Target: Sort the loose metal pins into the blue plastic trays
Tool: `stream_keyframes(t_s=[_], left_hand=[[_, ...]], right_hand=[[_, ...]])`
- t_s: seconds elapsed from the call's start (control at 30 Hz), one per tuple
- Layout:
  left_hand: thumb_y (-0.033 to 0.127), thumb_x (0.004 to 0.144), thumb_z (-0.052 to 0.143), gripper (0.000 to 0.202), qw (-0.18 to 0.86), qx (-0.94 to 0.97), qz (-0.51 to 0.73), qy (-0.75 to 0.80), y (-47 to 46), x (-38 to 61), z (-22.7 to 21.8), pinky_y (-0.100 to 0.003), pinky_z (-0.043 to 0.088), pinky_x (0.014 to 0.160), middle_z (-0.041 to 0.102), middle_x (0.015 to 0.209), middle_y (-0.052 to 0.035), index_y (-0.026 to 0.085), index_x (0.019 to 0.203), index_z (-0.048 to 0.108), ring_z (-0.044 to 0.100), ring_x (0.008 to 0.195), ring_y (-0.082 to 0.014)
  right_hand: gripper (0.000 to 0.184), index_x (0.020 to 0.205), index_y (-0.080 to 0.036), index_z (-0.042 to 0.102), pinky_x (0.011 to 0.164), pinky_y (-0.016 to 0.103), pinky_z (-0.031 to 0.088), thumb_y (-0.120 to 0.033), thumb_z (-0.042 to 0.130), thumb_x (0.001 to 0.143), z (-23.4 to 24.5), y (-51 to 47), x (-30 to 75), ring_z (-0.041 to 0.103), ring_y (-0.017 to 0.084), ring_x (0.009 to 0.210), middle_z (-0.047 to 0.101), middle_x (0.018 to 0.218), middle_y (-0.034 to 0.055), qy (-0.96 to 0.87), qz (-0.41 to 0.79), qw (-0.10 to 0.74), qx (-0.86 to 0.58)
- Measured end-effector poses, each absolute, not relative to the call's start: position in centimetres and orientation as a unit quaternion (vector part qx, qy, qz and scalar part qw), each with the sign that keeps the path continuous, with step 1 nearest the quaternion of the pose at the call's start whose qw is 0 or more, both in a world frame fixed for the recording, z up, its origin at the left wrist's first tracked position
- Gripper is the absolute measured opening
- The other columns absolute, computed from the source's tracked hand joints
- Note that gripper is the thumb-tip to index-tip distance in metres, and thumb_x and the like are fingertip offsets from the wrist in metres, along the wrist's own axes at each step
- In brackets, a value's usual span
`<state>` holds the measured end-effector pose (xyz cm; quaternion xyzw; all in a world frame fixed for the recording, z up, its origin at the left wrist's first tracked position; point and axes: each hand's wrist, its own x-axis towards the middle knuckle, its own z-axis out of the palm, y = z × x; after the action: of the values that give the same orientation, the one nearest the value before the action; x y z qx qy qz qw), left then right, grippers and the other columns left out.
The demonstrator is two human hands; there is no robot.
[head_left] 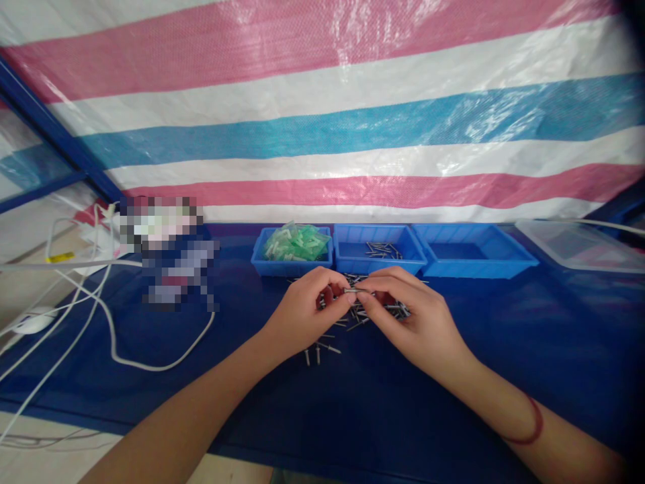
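Note:
Between the fingertips of both hands lies a small metal blind rivet [354, 290], held level above the table. My left hand [313, 306] pinches its left end with thumb and forefinger. At the other end, my right hand [420, 323] is closed in a similar pinch. Beneath the hands spreads a pile of loose blind rivets [361, 321], partly hidden by the fingers. Several stray rivets [318, 354] lie just below the left hand. Behind the hands, the middle blue bin [347, 254] contains several rivets [383, 251].
The left blue bin [262, 265] holds green-and-clear plastic packets [297, 242]. A right blue bin [478, 267] stands beside the middle one, near a clear plastic lid [569, 249]. White cables [151, 368] and blurred items cover the left side; striped sheeting [322, 141] hangs behind.

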<state>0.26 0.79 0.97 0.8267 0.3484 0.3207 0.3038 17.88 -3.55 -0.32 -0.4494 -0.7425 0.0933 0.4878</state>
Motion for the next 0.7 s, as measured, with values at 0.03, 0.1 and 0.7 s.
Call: stream_keyframes(t_s=[0.03, 0.1, 0.7], left_hand=[[0.028, 0.087, 0.056, 0.012, 0.304, 0.826, 0.323, 0.35, 0.8, 0.2, 1.0, -0.022, 0.042, 0.063, 0.058, 0.078, 0.0, 0.016, 0.086, 0.059, 0.052, 0.066, -0.0104], [0.028, 0.087, 0.056, 0.013, 0.301, 0.823, 0.323, 0.357, 0.8, 0.3, 0.9, -0.022, 0.043, 0.063, 0.059, 0.08, -0.0004, 0.016, 0.091, 0.059, 0.053, 0.066, -0.0104], [0.026, 0.083, 0.059, 0.011, 0.085, 0.952, 0.099, 0.277, 1.2, -0.8, 1.5, -0.031, 0.041, 0.079, 0.06, 0.088, -0.0031, 0.019, 0.085, 0.067, 0.055, 0.085, -0.0178]], right_hand=[[0.012, 0.094, -0.019, 0.066, 0.07, 0.029, 0.05, -0.02, 0.055, 0.088, -0.4, -3.4, 18.0, 0.062, 0.017, 0.082, 0.065, 0.089, 0.0059, -0.747, 0.08, 0.484, -0.448], [0.013, 0.093, -0.018, 0.067, 0.076, 0.032, 0.048, -0.021, 0.055, 0.089, -0.6, -2.9, 18.4, 0.062, 0.018, 0.085, 0.066, 0.09, 0.0068, -0.758, 0.034, 0.472, -0.449], [0.024, 0.1, -0.02, 0.068, 0.079, 0.04, 0.041, -0.034, 0.052, 0.089, -1.8, -0.5, 21.5, 0.056, 0.026, 0.093, 0.064, 0.099, 0.0088, -0.711, -0.127, 0.377, -0.58]])
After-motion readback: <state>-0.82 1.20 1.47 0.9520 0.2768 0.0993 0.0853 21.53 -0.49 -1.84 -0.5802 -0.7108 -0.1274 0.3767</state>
